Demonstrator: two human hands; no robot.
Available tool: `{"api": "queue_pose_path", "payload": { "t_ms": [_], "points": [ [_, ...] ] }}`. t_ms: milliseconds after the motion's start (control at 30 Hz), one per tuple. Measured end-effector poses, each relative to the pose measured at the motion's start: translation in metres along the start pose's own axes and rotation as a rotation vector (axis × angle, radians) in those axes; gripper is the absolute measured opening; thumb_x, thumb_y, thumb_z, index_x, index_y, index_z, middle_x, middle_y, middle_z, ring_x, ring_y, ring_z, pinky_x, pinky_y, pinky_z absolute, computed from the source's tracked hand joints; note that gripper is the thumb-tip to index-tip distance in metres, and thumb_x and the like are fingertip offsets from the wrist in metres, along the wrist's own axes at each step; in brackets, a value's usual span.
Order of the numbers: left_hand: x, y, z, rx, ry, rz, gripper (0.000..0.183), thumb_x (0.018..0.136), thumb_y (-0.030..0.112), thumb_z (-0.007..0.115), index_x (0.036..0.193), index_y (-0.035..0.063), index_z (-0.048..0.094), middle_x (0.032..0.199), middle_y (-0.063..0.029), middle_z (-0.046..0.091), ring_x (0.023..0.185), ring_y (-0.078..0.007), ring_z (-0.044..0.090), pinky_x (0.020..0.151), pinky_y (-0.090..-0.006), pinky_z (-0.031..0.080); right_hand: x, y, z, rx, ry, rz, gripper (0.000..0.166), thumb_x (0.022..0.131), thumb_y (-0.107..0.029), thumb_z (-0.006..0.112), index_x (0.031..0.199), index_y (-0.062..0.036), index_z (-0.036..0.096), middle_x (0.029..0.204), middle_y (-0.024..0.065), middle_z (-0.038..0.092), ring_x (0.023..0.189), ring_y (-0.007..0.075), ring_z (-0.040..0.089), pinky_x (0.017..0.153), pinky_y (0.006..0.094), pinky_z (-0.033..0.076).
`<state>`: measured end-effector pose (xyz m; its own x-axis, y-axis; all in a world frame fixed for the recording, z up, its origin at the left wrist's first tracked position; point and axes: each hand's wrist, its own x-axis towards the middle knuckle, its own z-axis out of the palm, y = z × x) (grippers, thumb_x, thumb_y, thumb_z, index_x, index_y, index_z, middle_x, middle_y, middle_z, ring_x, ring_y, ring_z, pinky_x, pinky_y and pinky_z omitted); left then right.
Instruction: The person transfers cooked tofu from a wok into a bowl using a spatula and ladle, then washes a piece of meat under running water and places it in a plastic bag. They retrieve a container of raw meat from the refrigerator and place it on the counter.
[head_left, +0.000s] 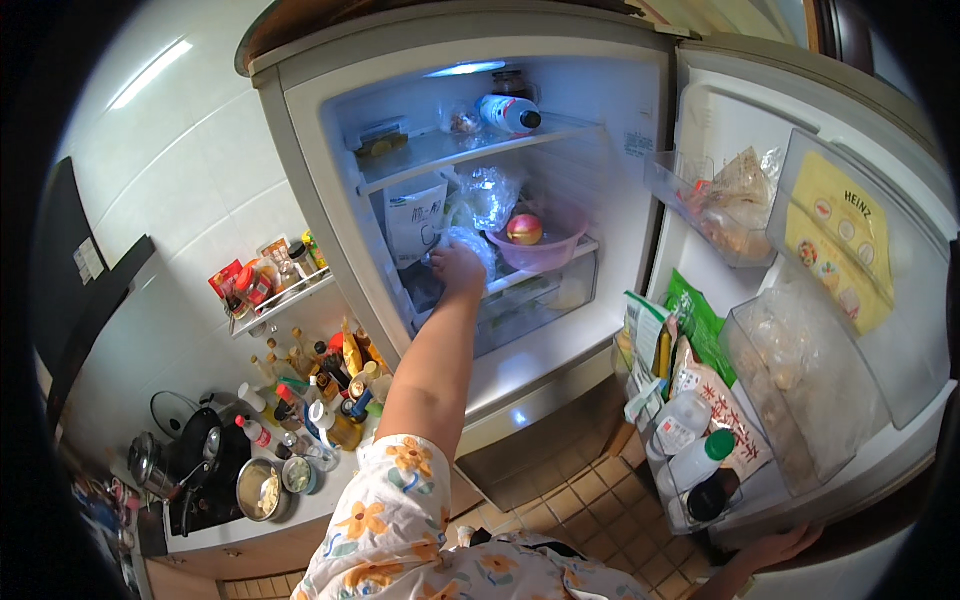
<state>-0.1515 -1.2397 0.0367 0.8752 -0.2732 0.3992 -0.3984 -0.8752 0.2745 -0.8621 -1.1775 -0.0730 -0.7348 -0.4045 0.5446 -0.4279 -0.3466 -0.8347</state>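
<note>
One arm in a floral sleeve reaches into the open refrigerator (551, 375). Its hand, my left hand (456, 266), touches a clear plastic bag (474, 241) on the middle shelf; whether the fingers grip it is hard to tell. Behind it lies another shiny plastic bag (489, 196). To the right, a pink plastic basin (544, 253) holds a red and yellow round fruit (524, 229). A white packet with writing (415, 225) stands at the left. At the lower right, my right hand (784, 546) rests at the bottom edge of the open refrigerator door (840, 495), fingers spread.
The door's bins hold bags and bottles, among them a green-capped bottle (697, 461). Left of the refrigerator, a counter (300, 510) carries many bottles, a metal bowl (259, 489) and a black wok (202, 450). A spice rack (281, 296) is on the wall.
</note>
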Motion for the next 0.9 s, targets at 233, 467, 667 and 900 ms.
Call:
{"api": "queue_pose_path", "payload": {
  "t_ms": [233, 467, 667, 900],
  "points": [
    [0.025, 0.025, -0.042, 0.102, -0.532, 0.226, 0.077, 0.071, 0.046, 0.074, 0.132, 0.0045, 0.053, 0.139, -0.0211, 0.047, 0.127, -0.0347, 0.048, 0.104, -0.0486, 0.038, -0.007, -0.045, 0.008, 0.068, 0.106, 0.236, 0.049, 0.098, -0.03, 0.045, 0.139, -0.0042, 0.042, 0.137, 0.0189, 0.046, 0.111, 0.0318, 0.052, 0.09, 0.0407, 0.045],
    [0.035, 0.012, -0.083, 0.084, -0.541, 0.364, 0.067, 0.068, 0.048, 0.073, 0.12, 0.0077, 0.064, 0.127, -0.014, 0.06, 0.12, -0.0275, 0.056, 0.098, -0.0359, 0.046, -0.014, -0.04, -0.002, 0.055, 0.032, 0.177, 0.049, 0.098, -0.032, 0.044, 0.138, -0.0034, 0.043, 0.136, 0.0204, 0.045, 0.11, 0.0317, 0.052, 0.087, 0.0425, 0.047],
    [-0.027, 0.045, -0.128, -0.012, -0.183, 0.134, 0.046, 0.083, 0.038, 0.068, 0.118, 0.0091, 0.062, 0.125, -0.0172, 0.055, 0.114, -0.0319, 0.057, 0.09, -0.0384, 0.052, -0.013, -0.031, -0.013, -0.019, -0.022, -0.018, 0.049, 0.1, -0.03, 0.045, 0.139, -0.0005, 0.042, 0.138, 0.021, 0.044, 0.112, 0.0328, 0.053, 0.091, 0.0405, 0.047],
    [-0.098, 0.026, -0.027, 0.184, 0.087, 0.549, 0.028, 0.089, 0.025, 0.049, 0.106, 0.0099, 0.066, 0.107, -0.0086, 0.063, 0.109, -0.0296, 0.054, 0.085, -0.0488, 0.042, -0.044, -0.133, -0.029, 0.316, -0.191, 0.071, 0.058, 0.093, -0.03, 0.056, 0.136, 0.004, 0.037, 0.132, 0.0234, 0.045, 0.115, 0.0306, 0.049, 0.098, 0.0411, 0.041]
  ]
}}
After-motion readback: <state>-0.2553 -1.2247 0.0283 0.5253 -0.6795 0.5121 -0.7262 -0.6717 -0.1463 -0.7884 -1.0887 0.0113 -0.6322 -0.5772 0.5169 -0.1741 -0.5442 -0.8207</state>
